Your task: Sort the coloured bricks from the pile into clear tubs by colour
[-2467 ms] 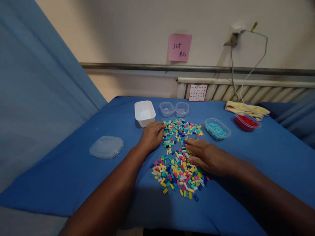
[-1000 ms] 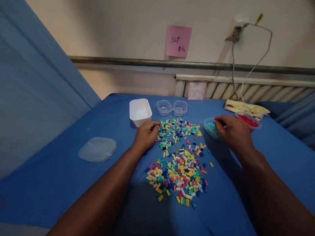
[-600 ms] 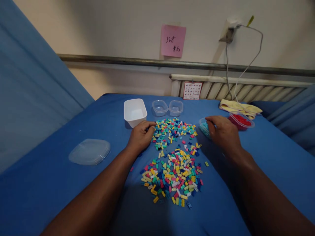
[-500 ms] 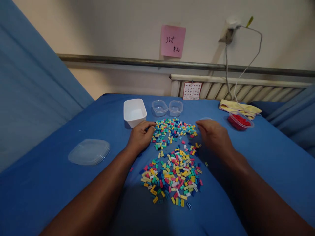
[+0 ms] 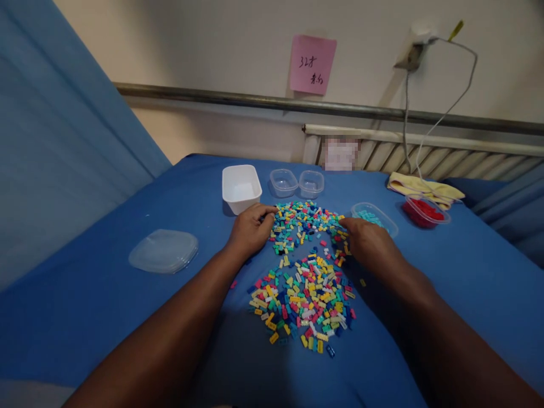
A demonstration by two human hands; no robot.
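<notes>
Many small bricks of mixed colours point(image 5: 304, 297) lie scattered on the blue table cover point(image 5: 127, 306), with a second, smaller heap point(image 5: 304, 221) farther back. My left hand point(image 5: 250, 229) rests at the left edge of the far heap, fingers curled, their tips touching bricks. At the right edge of that heap my right hand point(image 5: 368, 243) lies palm down, fingertips hidden among the bricks. A clear tub of light blue bricks point(image 5: 376, 218) stands just right of my right hand. Whether either hand holds a brick does not show.
A white tub point(image 5: 241, 187) and two small clear tubs point(image 5: 296, 182) stand behind the heaps. A clear tub of red bricks point(image 5: 425, 211) and a yellow cloth point(image 5: 420, 190) are at the back right. Clear lids point(image 5: 164, 250) lie at the left. A blue curtain point(image 5: 55, 141) hangs left.
My right hand left the near heap, reached to the tub of light blue bricks, then came back to the right edge of the far heap. My left hand has stayed put.
</notes>
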